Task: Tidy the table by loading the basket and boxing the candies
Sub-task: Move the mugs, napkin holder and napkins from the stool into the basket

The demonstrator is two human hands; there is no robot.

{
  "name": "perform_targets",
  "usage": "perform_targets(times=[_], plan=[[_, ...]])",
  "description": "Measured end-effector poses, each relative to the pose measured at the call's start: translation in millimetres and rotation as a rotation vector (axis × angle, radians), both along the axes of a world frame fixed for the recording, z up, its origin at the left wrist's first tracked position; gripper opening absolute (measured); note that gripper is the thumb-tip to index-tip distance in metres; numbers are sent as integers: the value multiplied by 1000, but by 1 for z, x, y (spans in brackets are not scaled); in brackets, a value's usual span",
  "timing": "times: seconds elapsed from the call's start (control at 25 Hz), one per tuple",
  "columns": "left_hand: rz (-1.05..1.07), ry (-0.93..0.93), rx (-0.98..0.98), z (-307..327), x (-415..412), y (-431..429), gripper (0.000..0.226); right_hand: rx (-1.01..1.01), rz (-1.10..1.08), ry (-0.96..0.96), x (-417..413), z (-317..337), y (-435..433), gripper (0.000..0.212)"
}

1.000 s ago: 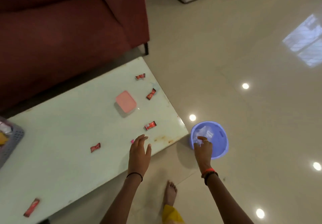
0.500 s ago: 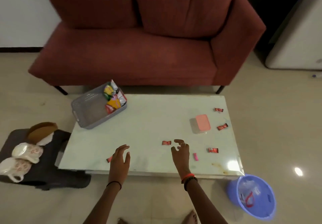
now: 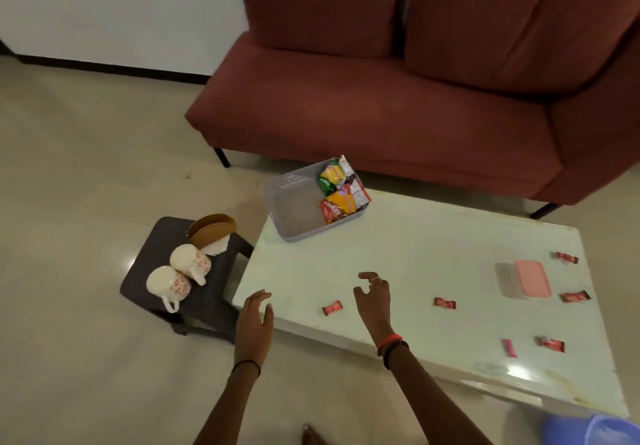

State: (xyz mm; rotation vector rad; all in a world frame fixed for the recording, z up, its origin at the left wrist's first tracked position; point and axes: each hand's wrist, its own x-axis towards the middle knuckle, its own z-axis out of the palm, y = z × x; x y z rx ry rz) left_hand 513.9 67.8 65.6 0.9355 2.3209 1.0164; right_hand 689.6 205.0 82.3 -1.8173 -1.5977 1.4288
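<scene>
A grey basket [image 3: 292, 195] stands at the far left corner of the pale table [image 3: 415, 257], with several snack packets [image 3: 341, 191] in its right half. A small box with a pink lid [image 3: 531, 278] sits at the right. Several red candies lie scattered: one [image 3: 332, 307] between my hands, one [image 3: 445, 303] mid-table, others [image 3: 575, 296] by the box. A pink candy [image 3: 509, 347] lies near the front edge. My left hand [image 3: 254, 326] hovers over the table's left front corner, fingers relaxed, empty. My right hand [image 3: 374, 300] hovers over the table, fingers loosely curled, empty.
A dark stool [image 3: 166, 271] left of the table carries two white floral mugs [image 3: 180, 271] and a brown holder [image 3: 211, 229]. A red sofa [image 3: 398, 105] stands behind the table. A blue bin [image 3: 595, 430] sits on the floor at bottom right.
My view swung left from the blue bin to the table and stool. My right hand left the bin and now hovers over the table. Both hands hold nothing.
</scene>
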Motion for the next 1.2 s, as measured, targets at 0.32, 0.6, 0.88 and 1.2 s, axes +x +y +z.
perform_targets(times=[0.32, 0.6, 0.88, 1.2], plan=[[228, -22, -90, -21, -105, -55, 25, 10, 272, 12, -144, -13, -25, 20], [316, 99, -215, -51, -200, -44, 33, -31, 448, 56, -266, -48, -17, 33], [317, 161, -574, -86, -292, -23, 94, -104, 695, -31, -366, -90, -6, 55], [203, -155, -664, -131, -352, -20, 104, -87, 1043, -126, -425, -128, -4, 90]])
